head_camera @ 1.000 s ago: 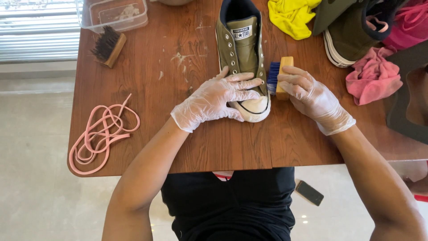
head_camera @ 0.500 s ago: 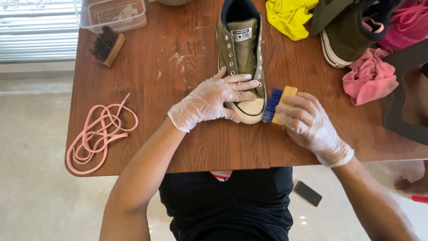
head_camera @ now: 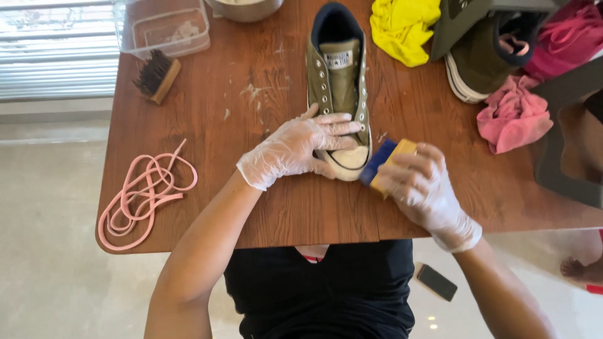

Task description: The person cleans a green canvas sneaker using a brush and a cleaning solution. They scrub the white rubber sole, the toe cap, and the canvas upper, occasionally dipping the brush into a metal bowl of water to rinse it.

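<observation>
An olive green sneaker (head_camera: 339, 81) without laces lies on the brown wooden table (head_camera: 207, 125), toe pointing toward me. My left hand (head_camera: 298, 147), in a clear glove, presses down on the white toe cap. My right hand (head_camera: 421, 182), also gloved, grips a small wooden brush with blue bristles (head_camera: 383, 164). The bristles touch the right front edge of the sole.
Pink shoelaces (head_camera: 141, 194) lie coiled at the table's left front. A dark-bristled wooden brush (head_camera: 156, 76), a clear plastic tub (head_camera: 162, 28) and a metal bowl (head_camera: 245, 7) sit at the back left. A yellow cloth (head_camera: 405, 28), the second sneaker (head_camera: 483, 59) and a pink cloth (head_camera: 512, 116) lie to the right. A phone (head_camera: 437, 282) rests on the floor.
My right hand has drawn the blue brush from the shoe's right side down toward the toe and nearer to me. My left hand has stayed on the toe cap.
</observation>
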